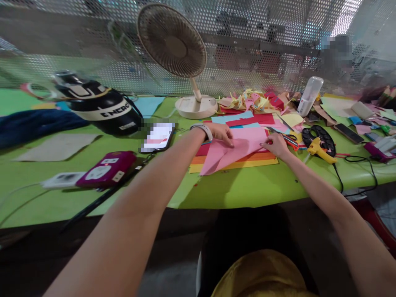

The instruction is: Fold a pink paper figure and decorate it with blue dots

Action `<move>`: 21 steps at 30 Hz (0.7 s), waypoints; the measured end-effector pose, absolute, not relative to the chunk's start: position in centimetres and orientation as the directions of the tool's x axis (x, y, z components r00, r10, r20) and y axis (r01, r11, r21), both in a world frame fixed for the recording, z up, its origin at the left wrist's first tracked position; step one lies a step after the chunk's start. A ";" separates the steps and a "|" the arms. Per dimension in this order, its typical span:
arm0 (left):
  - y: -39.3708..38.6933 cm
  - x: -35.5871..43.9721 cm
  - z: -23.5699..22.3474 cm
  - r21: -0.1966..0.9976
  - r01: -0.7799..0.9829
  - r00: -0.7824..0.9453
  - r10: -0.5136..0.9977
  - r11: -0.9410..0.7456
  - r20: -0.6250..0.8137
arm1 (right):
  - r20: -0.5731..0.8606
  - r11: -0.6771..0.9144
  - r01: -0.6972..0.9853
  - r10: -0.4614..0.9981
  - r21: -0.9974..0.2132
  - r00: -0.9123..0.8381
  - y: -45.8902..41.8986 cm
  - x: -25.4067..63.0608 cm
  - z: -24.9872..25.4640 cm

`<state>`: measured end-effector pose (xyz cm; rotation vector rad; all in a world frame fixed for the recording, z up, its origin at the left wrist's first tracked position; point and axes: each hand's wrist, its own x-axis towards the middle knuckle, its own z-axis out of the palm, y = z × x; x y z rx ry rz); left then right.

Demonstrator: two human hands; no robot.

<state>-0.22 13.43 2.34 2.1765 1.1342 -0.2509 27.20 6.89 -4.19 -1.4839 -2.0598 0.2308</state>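
Note:
A sheet of pink paper (243,145) lies folded and a little raised over a stack of coloured paper, whose orange and yellow edges (235,166) show at the front. My left hand (219,133), with a grey band at the wrist, rests on the pink paper from the left, fingers apart and pointing down onto it. At the right end of the same sheet, my right hand (276,145) pinches the edge between thumb and fingers. Just beyond that hand lie scissors (291,138) and a red-orange cutter (291,144). Red strips (252,120) and light blue paper (232,117) lie behind.
A white fan (196,106) stands behind the papers. To the left are a phone (158,137), a purple power strip (107,170) and a large black bottle (102,108). On the right lie a yellow glue gun (321,152), a black tray (323,136) and a clear bottle (310,97).

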 end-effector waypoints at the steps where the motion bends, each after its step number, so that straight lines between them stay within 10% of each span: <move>1: 13.5 -0.2 2.3 0.459 0.788 0.605 0.656 -0.411 -0.452 | 0.350 0.359 0.813 0.914 -0.459 -0.206 6.8 27.2 -4.2; 10: 13.6 0.5 2.5 0.265 0.845 0.535 0.747 -0.465 -0.395 | 0.332 0.327 0.809 0.927 -0.489 -0.174 6.7 27.3 -4.3; 16: 11.7 1.0 2.1 0.291 0.739 0.664 0.730 -0.607 -0.162 | 0.331 0.306 0.800 0.933 -0.515 -0.144 7.0 27.6 -4.5; 21: 9.6 2.0 1.7 0.378 0.728 0.676 0.691 -0.572 -0.257 | 0.313 0.335 0.788 0.930 -0.516 -0.191 6.9 27.7 -4.1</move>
